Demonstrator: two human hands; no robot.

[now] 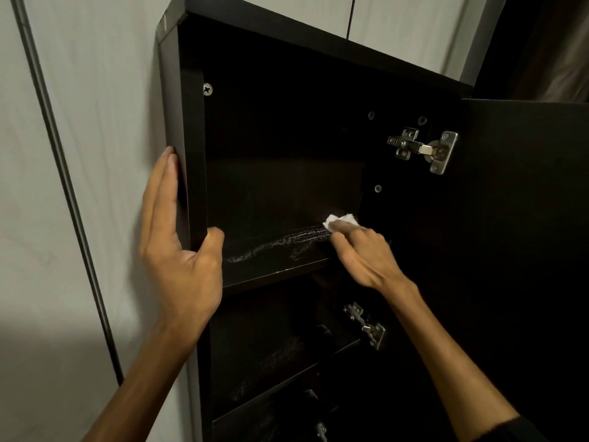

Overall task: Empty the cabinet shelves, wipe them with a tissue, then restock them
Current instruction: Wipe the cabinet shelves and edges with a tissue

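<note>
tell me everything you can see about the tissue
The tissue is small, white and crumpled into a wad, soft paper by its look. It lies on the upper shelf of the dark cabinet, toward the right, near the back. The right hand presses it to the shelf with curled fingertips, covering its near part. Pale streaks cross the shelf to its left.

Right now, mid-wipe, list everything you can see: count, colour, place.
cabinet: one, dark brown, against the pale wall, open.
door: one, dark, swung open at right.
shelves: three visible, dark, bare; top one streaked with wipe marks.
hinges: at least two, silver metal, on the right side panel.
screw: one, silver, upper left inside.
tissue: one, white, on the top shelf at right.
left hand: grips the cabinet's left edge.
right hand: presses the tissue onto the shelf.
</note>
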